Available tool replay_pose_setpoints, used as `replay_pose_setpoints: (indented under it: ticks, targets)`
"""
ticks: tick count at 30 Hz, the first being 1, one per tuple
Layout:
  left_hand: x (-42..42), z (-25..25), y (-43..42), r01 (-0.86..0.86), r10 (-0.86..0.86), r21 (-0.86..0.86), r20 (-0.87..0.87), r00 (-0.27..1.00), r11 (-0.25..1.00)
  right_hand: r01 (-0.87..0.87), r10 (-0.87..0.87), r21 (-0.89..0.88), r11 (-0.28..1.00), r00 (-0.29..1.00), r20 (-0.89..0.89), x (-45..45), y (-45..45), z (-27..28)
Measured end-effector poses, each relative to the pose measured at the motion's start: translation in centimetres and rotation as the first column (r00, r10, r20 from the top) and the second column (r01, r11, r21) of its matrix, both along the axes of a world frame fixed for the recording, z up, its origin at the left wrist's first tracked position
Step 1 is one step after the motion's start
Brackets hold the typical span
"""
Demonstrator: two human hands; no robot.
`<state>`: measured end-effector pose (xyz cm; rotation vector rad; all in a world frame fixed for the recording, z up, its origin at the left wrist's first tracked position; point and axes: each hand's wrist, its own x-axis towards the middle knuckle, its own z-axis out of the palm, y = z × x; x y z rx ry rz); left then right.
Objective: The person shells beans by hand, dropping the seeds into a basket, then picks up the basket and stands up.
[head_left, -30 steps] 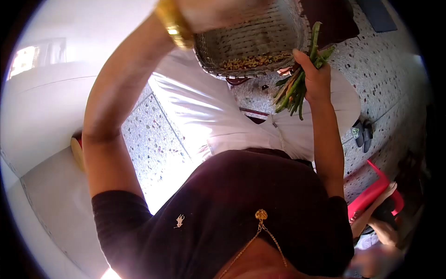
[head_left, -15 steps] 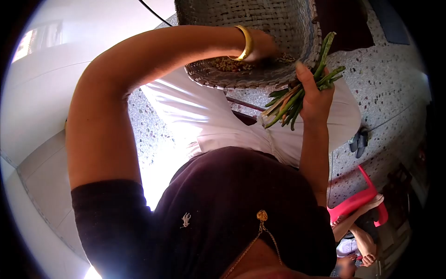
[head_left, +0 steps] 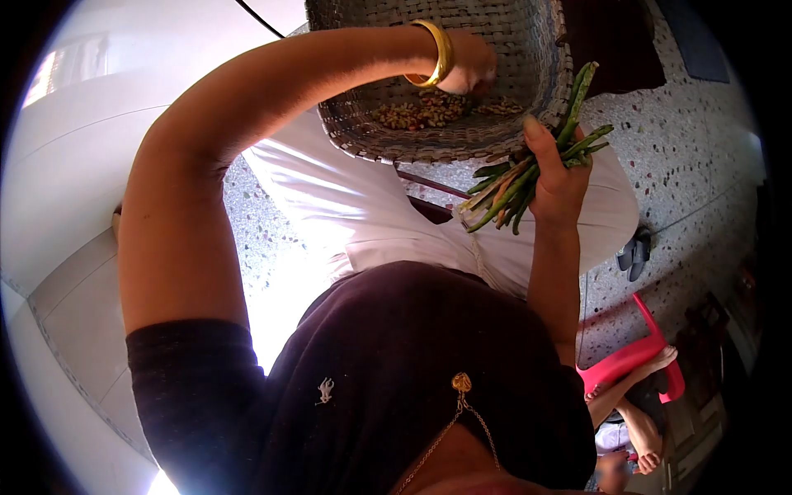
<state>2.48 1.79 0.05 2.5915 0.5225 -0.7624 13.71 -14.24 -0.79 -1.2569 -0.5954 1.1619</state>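
My left hand (head_left: 470, 64), with a gold bangle (head_left: 444, 54) at the wrist, is inside the woven basket (head_left: 363, 150), above its floor. Its fingers are curled in, and what they hold, if anything, is hidden. Below it a loose layer of small shelled beans (head_left: 412, 114), yellowish with some reddish ones, lies along the near side of the basket. My right hand (head_left: 561, 177) is closed around a bunch of long green bean pods (head_left: 521, 191), some browned, just outside the basket's near right corner. The thumb presses over the bunch.
The basket stands over my lap, above my pale trousers (head_left: 363, 214). On the speckled floor (head_left: 693, 165) to the right are dark slippers (head_left: 635, 254) and a pink chair (head_left: 631, 359), where another person's legs (head_left: 631, 412) show. A white surface (head_left: 165, 74) is at the left.
My left hand has lifted up and away from the beans, uncovering more of them. My right hand keeps hold of the pods almost in place.
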Motion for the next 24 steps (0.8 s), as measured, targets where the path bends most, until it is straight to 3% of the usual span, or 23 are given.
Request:
replay_pose_setpoints:
  ticks: [2,6,9,10,13,17,18,24]
  targets:
    - [0.1,-0.4,-0.7,0.028,-0.028,-0.029,0.006,1.000,0.999,0.002,-0.002,0.009,1.000,1.000,-0.005,-0.1,0.1,0.2]
    - [0.4,-1.1,-1.4,0.180,-0.171,0.134,-0.075,0.982,0.974,-0.013,0.013,0.020,1.000,1.000,-0.014,0.0,0.0,0.2]
    - [0.1,-2.0,-0.3,0.136,-0.126,0.070,-0.136,0.983,0.988,0.015,-0.015,0.002,1.000,1.000,-0.010,-0.3,0.0,0.5]
    - [-0.8,-3.0,0.4,0.049,-0.053,0.035,0.098,0.994,0.998,0.019,-0.019,0.002,1.000,1.000,-0.024,-0.4,0.0,0.6]
    - [-1.0,0.8,1.7,-0.154,0.157,-0.246,-0.008,0.988,0.957,0.025,-0.025,0.007,1.000,0.999,-0.039,-0.3,0.1,0.6]
    - [-3.2,2.3,2.4,-0.243,0.433,-0.757,0.059,0.899,0.607,0.021,-0.021,0.019,1.000,1.000,-0.011,-0.3,0.0,0.4]
    - [-3.3,3.6,2.1,-0.317,0.500,-0.812,-0.036,0.865,0.491,0.021,-0.021,0.022,1.000,1.000,-0.011,-0.4,0.0,0.4]
    - [-5.7,4.9,0.5,-0.453,0.668,-0.845,-0.164,0.726,0.284,0.043,-0.042,0.038,0.998,0.999,-0.022,-0.5,0.0,0.9]
